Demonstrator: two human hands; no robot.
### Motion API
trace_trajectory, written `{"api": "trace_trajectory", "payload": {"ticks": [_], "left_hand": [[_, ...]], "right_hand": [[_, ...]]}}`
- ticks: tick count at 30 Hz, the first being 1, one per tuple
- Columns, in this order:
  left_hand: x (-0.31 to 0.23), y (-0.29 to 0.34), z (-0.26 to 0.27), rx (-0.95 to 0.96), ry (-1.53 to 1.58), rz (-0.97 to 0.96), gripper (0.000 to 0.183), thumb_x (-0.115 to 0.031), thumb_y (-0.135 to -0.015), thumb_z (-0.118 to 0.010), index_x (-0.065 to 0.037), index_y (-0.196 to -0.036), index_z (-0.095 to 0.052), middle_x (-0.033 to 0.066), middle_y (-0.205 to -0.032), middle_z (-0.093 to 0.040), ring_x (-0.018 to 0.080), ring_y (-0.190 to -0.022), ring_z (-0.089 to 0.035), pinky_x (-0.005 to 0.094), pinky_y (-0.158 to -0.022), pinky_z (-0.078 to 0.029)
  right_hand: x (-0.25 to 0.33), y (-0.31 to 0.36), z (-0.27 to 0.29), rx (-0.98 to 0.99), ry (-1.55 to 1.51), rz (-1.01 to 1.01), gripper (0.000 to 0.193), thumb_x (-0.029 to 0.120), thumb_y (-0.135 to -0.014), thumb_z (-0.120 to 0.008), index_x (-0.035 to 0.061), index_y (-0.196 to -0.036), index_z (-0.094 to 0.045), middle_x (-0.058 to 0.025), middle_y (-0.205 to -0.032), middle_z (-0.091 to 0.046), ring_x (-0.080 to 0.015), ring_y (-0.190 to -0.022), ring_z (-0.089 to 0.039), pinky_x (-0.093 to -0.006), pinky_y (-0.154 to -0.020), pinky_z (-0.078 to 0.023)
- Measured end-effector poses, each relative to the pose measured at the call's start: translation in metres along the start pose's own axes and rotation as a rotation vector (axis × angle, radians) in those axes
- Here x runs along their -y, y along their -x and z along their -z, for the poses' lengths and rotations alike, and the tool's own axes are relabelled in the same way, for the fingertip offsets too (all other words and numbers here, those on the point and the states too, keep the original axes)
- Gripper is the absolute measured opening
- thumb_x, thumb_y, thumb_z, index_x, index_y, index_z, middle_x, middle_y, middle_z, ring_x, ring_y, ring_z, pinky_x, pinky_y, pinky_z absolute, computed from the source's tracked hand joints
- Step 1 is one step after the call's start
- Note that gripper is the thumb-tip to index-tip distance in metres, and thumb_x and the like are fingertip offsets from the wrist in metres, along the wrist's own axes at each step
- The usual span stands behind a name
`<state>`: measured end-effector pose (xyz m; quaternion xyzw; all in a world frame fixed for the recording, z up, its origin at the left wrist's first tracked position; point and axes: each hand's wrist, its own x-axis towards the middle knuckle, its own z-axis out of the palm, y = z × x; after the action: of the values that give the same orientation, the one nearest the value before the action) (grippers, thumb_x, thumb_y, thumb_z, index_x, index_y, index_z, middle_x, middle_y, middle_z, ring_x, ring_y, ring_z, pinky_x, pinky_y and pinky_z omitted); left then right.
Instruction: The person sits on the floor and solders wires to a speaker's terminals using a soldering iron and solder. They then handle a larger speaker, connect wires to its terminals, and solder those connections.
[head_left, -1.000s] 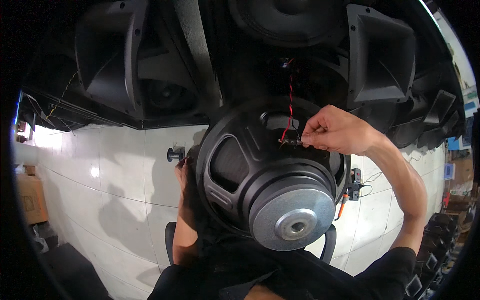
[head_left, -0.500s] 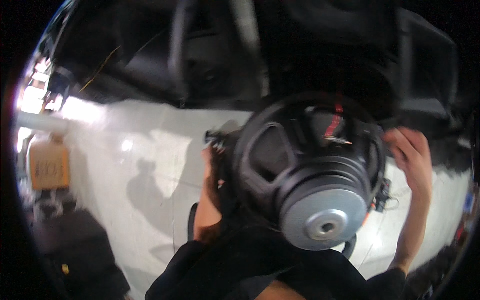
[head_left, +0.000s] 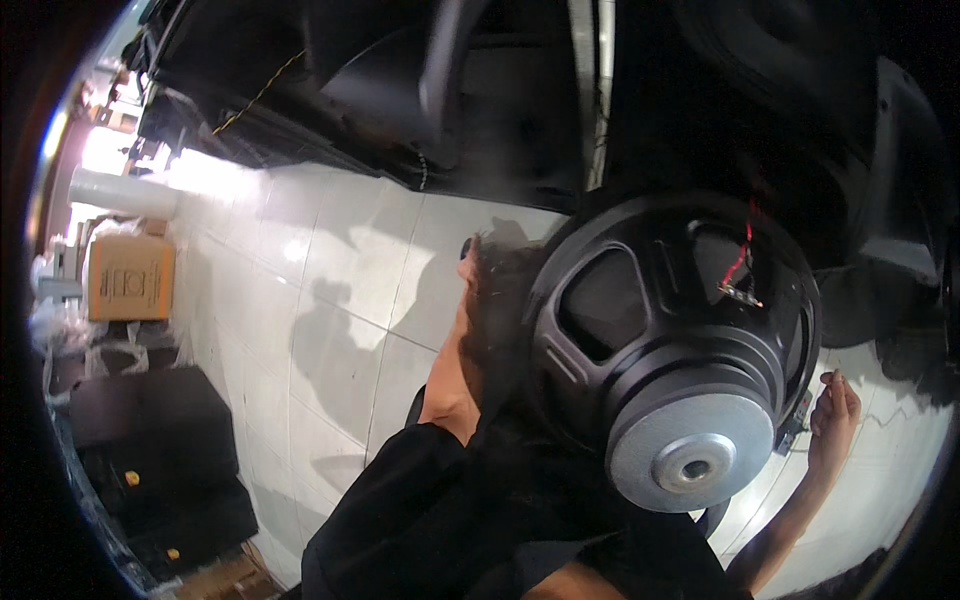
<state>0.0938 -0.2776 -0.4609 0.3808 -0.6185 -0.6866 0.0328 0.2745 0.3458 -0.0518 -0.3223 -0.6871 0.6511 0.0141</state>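
Observation:
A large round speaker driver (head_left: 600,375), with a black frame and silver magnet (head_left: 640,460), stands tilted in front of me, its back toward me. Thin red wires (head_left: 745,245) run from its terminal strip (head_left: 740,293) up toward a black cabinet (head_left: 500,110). My right hand (head_left: 835,415) is off the driver's right edge, fingers curled together; what they pinch, if anything, is too small to make out. My left hand does not show; the driver may hide it. At left, my bare lower leg (head_left: 450,350) extends from dark clothing.
Beside my right hand lies a small dark device (head_left: 793,430) with a cable on the pale tiled floor (head_left: 270,330). Black boxes (head_left: 155,420) are stacked at left, below an orange-brown carton (head_left: 130,275). A yellow-black wire (head_left: 260,105) hangs on the dark cabinet.
My right hand has left the driver's upper right rim and come down lower, near the small dark device. The view has shifted; the driver keeps much the same tilt.

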Motion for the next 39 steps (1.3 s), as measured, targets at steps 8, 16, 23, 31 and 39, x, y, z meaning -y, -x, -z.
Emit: {"api": "trace_trajectory", "payload": {"ticks": [8, 16, 23, 31, 39], "left_hand": [[-0.053, 0.081, 0.01, 0.07, -0.341, -0.287, 0.054, -0.041, -0.092, -0.065, -0.001, -0.128, -0.056, 0.0164, -0.121, -0.064, 0.0268, -0.11, -0.061, 0.0394, -0.089, -0.052], [-0.166, 0.112, 0.004, 0.143, -0.497, -0.829, 0.057, -0.025, -0.092, -0.067, -0.002, -0.141, -0.047, 0.0223, -0.135, -0.057, 0.0266, -0.117, -0.058, 0.0363, -0.09, -0.052], [-0.293, 0.245, -0.038, 0.179, 0.287, -0.413, 0.052, -0.02, -0.094, -0.067, -0.001, -0.139, -0.047, 0.0232, -0.136, -0.054, 0.0296, -0.123, -0.055, 0.0395, -0.104, -0.044], [-0.356, 0.308, -0.041, 0.644, 0.553, -0.329, 0.042, -0.03, -0.1, -0.06, -0.001, -0.129, -0.052, 0.0153, -0.117, -0.062, 0.0245, -0.109, -0.057, 0.0439, -0.106, -0.039], [-0.361, 0.355, -0.094, 0.889, 0.352, -0.361, 0.044, -0.032, -0.103, -0.049, 0.006, -0.126, -0.054, 0.0174, -0.105, -0.065, 0.0241, -0.086, -0.066, 0.0436, -0.09, -0.053]], "right_hand": [[-0.014, 0.039, 0.012, -0.242, 0.079, -0.041, 0.032, 0.027, -0.099, -0.057, -0.0012, -0.091, -0.069, -0.0008, -0.074, -0.063, -0.0065, -0.06, -0.053, -0.0231, -0.051, -0.039], [-0.105, 0.033, 0.092, -0.609, 0.497, 0.055, 0.026, 0.024, -0.096, -0.062, -0.0015, -0.1, -0.068, -0.0034, -0.064, -0.058, -0.0155, -0.052, -0.052, -0.0314, -0.05, -0.041], [-0.269, 0.031, 0.154, -0.601, 1.184, 0.022, 0.025, 0.01, -0.088, -0.054, 0.0053, -0.111, -0.065, -0.025, -0.089, -0.068, -0.0451, -0.081, -0.065, -0.0533, -0.07, -0.051], [-0.298, 0.061, 0.159, -0.188, 1.493, 0.276, 0.07, 0.001, -0.088, -0.059, 0.0191, -0.152, -0.036, -0.0171, -0.11, -0.063, -0.0324, -0.076, -0.067, -0.0427, -0.058, -0.054], [-0.322, 0.041, 0.183, 0.087, 1.556, 0.528, 0.08, -0.005, -0.081, -0.061, 0.0194, -0.153, -0.035, -0.0173, -0.112, -0.06, -0.0328, -0.076, -0.067, -0.0417, -0.059, -0.057]]}}
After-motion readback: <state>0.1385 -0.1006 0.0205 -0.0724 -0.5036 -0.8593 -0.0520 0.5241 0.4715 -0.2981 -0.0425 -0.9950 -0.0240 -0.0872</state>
